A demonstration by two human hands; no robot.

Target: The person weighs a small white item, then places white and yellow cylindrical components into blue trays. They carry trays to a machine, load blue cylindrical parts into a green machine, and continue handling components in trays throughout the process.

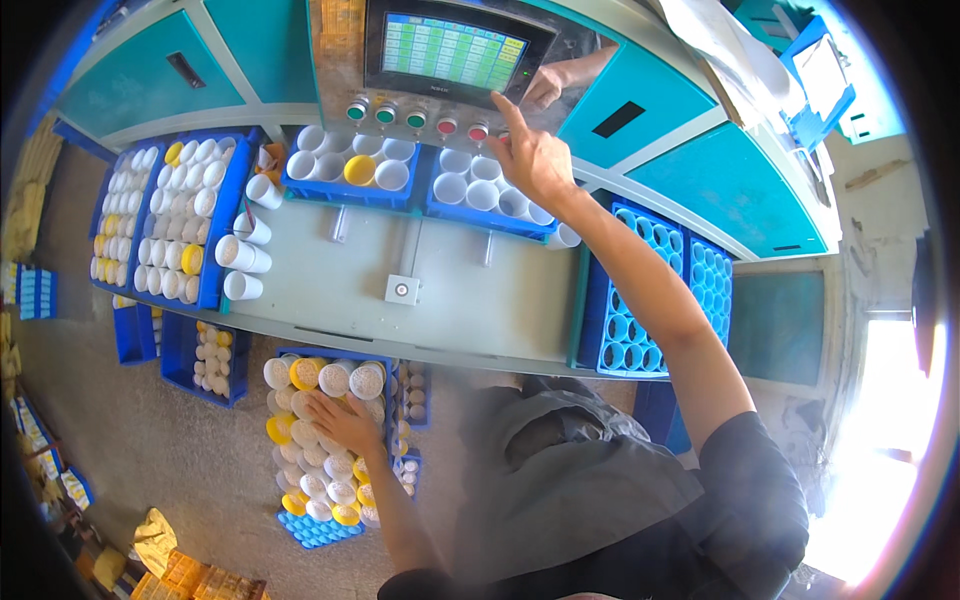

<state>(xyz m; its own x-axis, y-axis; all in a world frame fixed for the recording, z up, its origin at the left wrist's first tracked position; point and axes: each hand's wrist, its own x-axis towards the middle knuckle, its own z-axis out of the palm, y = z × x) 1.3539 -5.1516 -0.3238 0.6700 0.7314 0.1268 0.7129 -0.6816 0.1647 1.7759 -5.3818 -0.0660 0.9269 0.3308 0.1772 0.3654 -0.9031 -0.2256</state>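
Note:
My right hand [535, 162] reaches up to the control panel, index finger stretched out and its tip at the lower edge of the touch screen [452, 52]. The other fingers are partly curled, and I see nothing in them. Green and red push buttons [415, 120] line the panel just below the screen, left of that hand. Palm down, my left hand [345, 426] lies with fingers spread on white and yellow cups [313, 458] packed in a crate. The cups appear filled with pale grains. Whether its fingertips press on one cup is hard to tell.
Two blue crates of cups [345, 196] sit under the panel. More filled cups [170, 225] stand in crates at the left, beside loose white cups [243, 255]. A blue rack with round holes [645, 290] is at the right. A small button box [402, 290] projects from the worktop.

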